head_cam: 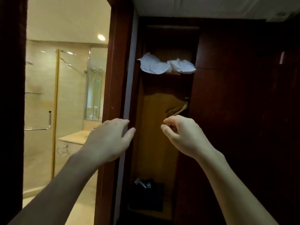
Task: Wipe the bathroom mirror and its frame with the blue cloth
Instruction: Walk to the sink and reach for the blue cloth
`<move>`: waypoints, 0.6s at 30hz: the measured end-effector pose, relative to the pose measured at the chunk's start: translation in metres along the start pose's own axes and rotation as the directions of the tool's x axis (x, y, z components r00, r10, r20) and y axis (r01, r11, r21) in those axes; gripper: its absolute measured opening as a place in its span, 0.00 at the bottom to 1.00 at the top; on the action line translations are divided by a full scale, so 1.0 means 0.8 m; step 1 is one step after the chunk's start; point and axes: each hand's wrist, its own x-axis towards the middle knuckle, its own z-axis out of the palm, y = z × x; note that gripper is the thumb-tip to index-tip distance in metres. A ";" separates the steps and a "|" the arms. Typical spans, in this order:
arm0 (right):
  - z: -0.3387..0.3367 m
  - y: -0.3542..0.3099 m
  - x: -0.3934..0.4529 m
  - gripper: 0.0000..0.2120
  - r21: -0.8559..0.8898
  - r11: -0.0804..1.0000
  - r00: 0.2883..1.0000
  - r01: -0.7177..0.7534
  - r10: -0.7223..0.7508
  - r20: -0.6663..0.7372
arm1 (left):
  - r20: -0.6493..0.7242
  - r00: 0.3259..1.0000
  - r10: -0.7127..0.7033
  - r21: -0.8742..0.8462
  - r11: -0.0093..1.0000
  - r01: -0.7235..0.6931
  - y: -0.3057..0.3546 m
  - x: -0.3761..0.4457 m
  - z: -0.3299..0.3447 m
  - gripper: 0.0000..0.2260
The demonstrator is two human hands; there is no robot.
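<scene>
Honestly, nothing of the actual wiping looks to have been started yet. No blue cloth can be spotted anywhere in the head view, so where it sits can't be told, and neither hand is carrying one. The left hand (108, 137) is held out with its fingers (128, 133) relaxed and apart, right at the pale edge of the dark wooden door frame (128, 78), though actual contact can't be confirmed. The right hand (181, 133) is raised in front of an open wardrobe (155, 143), fingers loosely curled with nothing pinched between them. The bathroom mirror (94, 88) is seen only at a distance, through the doorway, above the far end of the worktop (76, 137) and beside the glass shower screen (40, 95). Crumpled white bags (162, 65) are lying on the wardrobe shelf, none blue. So pretty much everything is judged to be left: cloth found, bathroom entered, glass and frame wiped.
</scene>
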 end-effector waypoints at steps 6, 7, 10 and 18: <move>0.132 0.013 0.111 0.22 0.133 0.991 0.996 -0.003 -0.008 0.086 | 0.012 0.986 -0.165 -0.013 0.986 0.166 -0.098 0.089 0.061 0.22; 0.155 0.019 0.130 0.22 0.150 0.989 0.996 0.002 -0.015 0.089 | 0.005 0.983 -0.184 -0.021 0.983 0.184 -0.116 0.104 0.071 0.22; 0.222 0.027 0.184 0.22 0.212 0.976 0.989 0.039 -0.067 0.131 | -0.021 0.967 -0.255 -0.023 0.967 0.254 -0.163 0.140 0.100 0.21; 0.396 0.033 0.354 0.23 0.366 0.911 0.956 0.189 -0.255 0.143 | -0.019 0.910 -0.415 0.047 0.909 0.415 -0.290 0.251 0.181 0.23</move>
